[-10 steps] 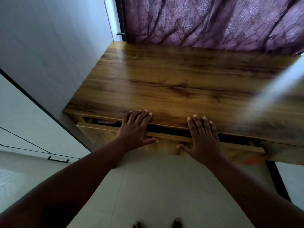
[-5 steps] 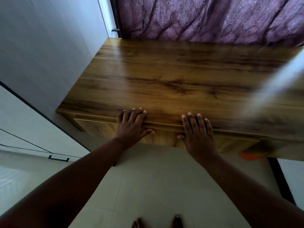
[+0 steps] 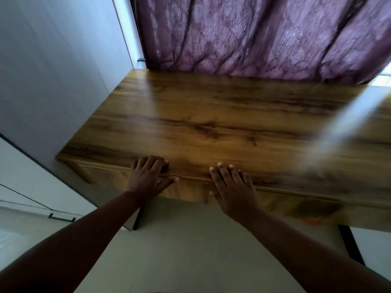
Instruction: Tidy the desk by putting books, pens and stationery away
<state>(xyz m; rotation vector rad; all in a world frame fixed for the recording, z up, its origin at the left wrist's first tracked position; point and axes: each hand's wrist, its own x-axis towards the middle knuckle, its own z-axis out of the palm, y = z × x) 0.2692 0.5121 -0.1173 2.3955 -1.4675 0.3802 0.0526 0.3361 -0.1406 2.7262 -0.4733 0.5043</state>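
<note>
The drawer (image 3: 186, 188) under the front edge has gone from standing open, with a dark gap showing, to sitting flush beneath the tabletop (image 3: 211, 123); no gap is left along its top edge. The step in hand looks like the closing of the drawer, which would be the last of the putting-away. By my reading the task is near its end, since no books, pens or stationery lie on the wood.

The drawer front is a plain panel of the same brown wood grain, just below the near edge, towards the left half of the desk. The left hand (image 3: 148, 178) lies flat with fingers spread, fingertips over the edge and the thumb along the drawer front. The right hand (image 3: 232, 189) is likewise spread and flat, holding nothing; whether it touches the front I cannot tell. The next move probably calls only for lifting both hands away and checking that the drawer stays shut.

Behind the desk hangs a purple patterned curtain (image 3: 254, 34), and a pale wall (image 3: 53, 60) stands to the left. A small orange thing (image 3: 311, 221) shows under the right end, too blurred to name.
</note>
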